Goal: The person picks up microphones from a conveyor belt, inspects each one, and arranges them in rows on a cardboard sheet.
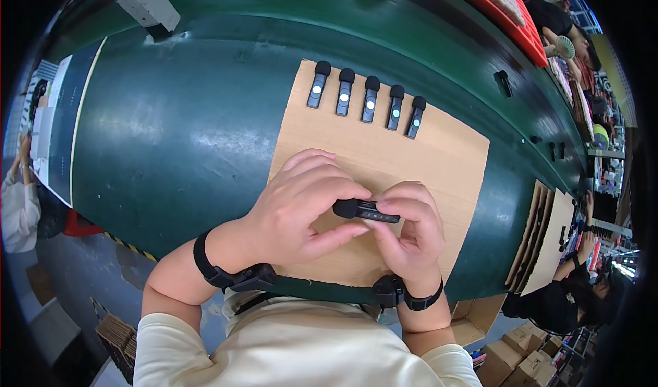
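Note:
A small black clip-on microphone [378, 213] with a round foam cover is held level above a sheet of cardboard [329, 260]. My left hand [295, 209] is closed round its foam end with thumb and fingers. At the other end, the thumb and fingers of my right hand [415, 229] pinch the slim body. Beyond my hands, several like microphones [370, 102] lie in a slanting row near the cardboard's far edge. Each has a black foam cover pointing away from me and a pale round spot on its body.
The cardboard rests on a green worktable [171, 133]. Farther right lie a loose black microphone [504, 84], small black parts [556, 151] and stacked cardboard sheets [541, 243]. A red tray [510, 17] stands at the far right. Other people work at both sides.

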Motion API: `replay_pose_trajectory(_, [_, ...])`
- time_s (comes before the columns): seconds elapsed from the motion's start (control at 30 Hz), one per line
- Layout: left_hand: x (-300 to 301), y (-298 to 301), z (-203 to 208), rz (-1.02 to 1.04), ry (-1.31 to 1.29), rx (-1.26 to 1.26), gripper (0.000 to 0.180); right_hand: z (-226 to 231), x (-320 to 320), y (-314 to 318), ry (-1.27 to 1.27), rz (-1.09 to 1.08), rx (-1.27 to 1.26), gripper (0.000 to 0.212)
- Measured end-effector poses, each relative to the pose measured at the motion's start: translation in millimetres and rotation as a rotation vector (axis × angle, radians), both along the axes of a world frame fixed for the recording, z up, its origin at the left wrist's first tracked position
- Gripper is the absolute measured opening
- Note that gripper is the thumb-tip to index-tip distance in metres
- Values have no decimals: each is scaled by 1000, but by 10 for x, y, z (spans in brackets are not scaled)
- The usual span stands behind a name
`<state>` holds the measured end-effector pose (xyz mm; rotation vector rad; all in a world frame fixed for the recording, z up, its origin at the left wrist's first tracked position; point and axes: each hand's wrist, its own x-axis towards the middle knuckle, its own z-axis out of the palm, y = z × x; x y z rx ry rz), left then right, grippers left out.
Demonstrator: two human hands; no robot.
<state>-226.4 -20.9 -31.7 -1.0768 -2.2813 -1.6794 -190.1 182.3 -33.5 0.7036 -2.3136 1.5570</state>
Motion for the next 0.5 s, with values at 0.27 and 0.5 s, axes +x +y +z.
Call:
replay_pose_trajectory(0.27, [-11, -24, -49, 4, 21, -62, 26, -28, 54, -24, -76, 25, -179, 25])
replay_pose_trajectory(0.5, [1, 28, -129, -30, 7, -107, 31, 93, -9, -4, 27, 75, -1, 27])
